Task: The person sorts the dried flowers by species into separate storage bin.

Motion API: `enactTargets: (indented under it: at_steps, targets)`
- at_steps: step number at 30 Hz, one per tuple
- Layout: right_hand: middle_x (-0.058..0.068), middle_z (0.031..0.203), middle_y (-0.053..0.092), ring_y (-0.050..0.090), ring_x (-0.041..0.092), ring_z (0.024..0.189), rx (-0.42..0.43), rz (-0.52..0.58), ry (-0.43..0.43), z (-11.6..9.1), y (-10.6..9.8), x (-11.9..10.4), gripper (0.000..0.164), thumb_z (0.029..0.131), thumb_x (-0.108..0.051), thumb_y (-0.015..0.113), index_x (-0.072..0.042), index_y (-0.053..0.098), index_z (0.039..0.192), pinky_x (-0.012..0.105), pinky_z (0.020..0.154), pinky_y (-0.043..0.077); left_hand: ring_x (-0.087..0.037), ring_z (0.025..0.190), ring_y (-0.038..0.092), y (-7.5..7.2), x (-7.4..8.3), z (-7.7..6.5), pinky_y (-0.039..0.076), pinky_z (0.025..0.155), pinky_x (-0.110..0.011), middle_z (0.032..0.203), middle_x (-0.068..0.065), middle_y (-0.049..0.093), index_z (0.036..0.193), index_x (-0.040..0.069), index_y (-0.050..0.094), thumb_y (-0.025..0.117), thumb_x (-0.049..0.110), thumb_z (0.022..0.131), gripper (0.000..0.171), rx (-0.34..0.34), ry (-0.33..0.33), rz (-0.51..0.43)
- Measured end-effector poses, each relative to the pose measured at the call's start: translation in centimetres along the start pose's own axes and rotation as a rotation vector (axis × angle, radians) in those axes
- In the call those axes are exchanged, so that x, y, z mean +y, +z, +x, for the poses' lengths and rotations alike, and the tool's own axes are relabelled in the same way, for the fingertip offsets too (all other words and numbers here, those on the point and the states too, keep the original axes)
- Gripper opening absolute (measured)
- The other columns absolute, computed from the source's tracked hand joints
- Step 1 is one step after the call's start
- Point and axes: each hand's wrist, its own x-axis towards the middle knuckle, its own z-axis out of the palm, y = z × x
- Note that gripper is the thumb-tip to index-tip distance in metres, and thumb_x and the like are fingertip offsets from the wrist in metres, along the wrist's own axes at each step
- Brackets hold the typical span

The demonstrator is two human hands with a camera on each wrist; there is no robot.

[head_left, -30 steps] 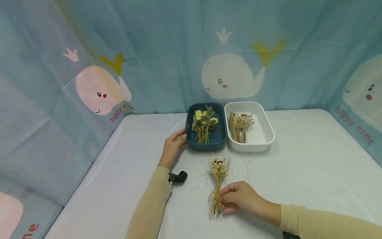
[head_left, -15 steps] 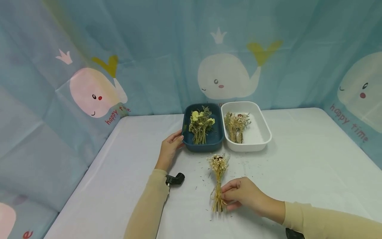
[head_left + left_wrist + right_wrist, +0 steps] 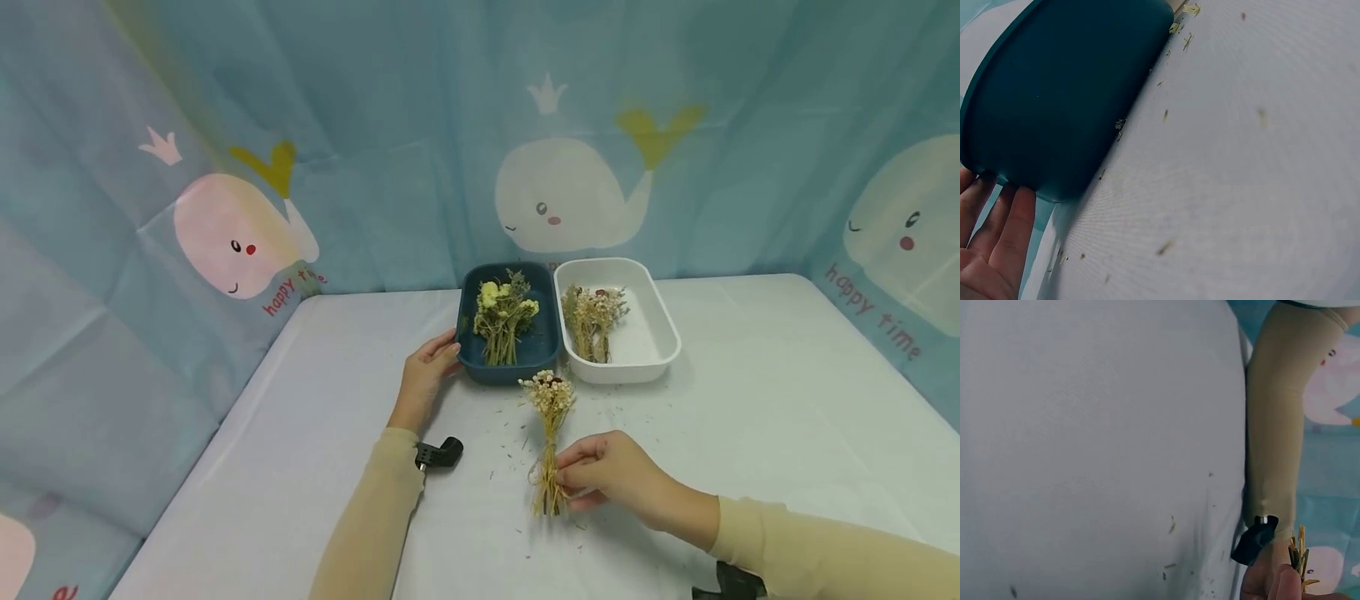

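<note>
My right hand pinches the lower stems of a small dried flower bouquet, cream blossoms pointing away from me, in front of the trays. The right wrist view catches only the cut stem ends beside the fingertips. With its fingers fairly straight, my left hand touches the near left side of a dark blue tray; the left wrist view shows these fingers against the tray wall. Yellow dried flowers lie inside that tray.
A white tray stands against the blue one's right side, holding cream dried flowers. Plant crumbs are scattered over the white tabletop. A whale-print curtain rises behind the table.
My right hand has moved the bouquet a little forward, toward the trays. The left hand keeps its place at the blue tray. The head view has shifted slightly.
</note>
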Motion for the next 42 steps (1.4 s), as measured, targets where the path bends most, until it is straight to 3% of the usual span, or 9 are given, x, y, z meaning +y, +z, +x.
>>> enactTargets:
  at_steps: [6, 19, 31, 42]
  targets:
    - [0.004, 0.096, 0.075, 0.07, 0.012, 0.082, 0.02, -0.015, -0.041, 0.2, -0.7, -1.2, 0.03, 0.091, -0.009, 0.067, 0.013, 0.067, 0.112, 0.036, 0.073, 0.066, -0.022, 0.134, 0.054, 0.0, 0.1, -0.1, 0.054, 0.106, -0.04, 0.145, -0.011, 0.057, 0.14, 0.012, 0.058, 0.064, 0.022, 0.099, 0.043, -0.003, 0.001, -0.004]
    - [0.003, 0.099, 0.074, 0.07, 0.012, 0.087, 0.066, -0.029, -0.046, 1.1, -2.6, -2.2, 0.032, 0.091, -0.009, 0.065, 0.013, 0.066, 0.116, 0.032, 0.076, 0.065, -0.022, 0.134, 0.054, -0.1, -0.1, -0.6, 0.052, 0.108, -0.042, 0.145, -0.01, 0.057, 0.141, 0.013, 0.057, 0.063, 0.021, 0.1, 0.043, -0.008, -0.021, -0.003]
    - [0.003, 0.098, 0.073, 0.07, 0.01, 0.087, 0.08, -0.038, -0.046, 2.6, -4.3, -3.3, 0.036, 0.091, -0.007, 0.062, 0.015, 0.063, 0.12, 0.031, 0.078, 0.065, -0.023, 0.133, 0.055, -0.3, 0.1, -0.3, 0.054, 0.105, -0.04, 0.144, -0.012, 0.057, 0.141, 0.012, 0.057, 0.062, 0.019, 0.1, 0.042, 0.003, -0.011, -0.007]
    - [-0.001, 0.09, 0.074, 0.07, 0.006, 0.08, 0.147, -0.061, -0.052, 3.9, -6.8, -4.3, 0.037, 0.092, -0.006, 0.063, 0.018, 0.061, 0.121, 0.029, 0.076, 0.065, -0.021, 0.133, 0.055, -0.2, 0.4, 0.0, 0.054, 0.105, -0.038, 0.145, -0.01, 0.057, 0.141, 0.012, 0.057, 0.063, 0.021, 0.1, 0.043, -0.01, 0.001, -0.012]
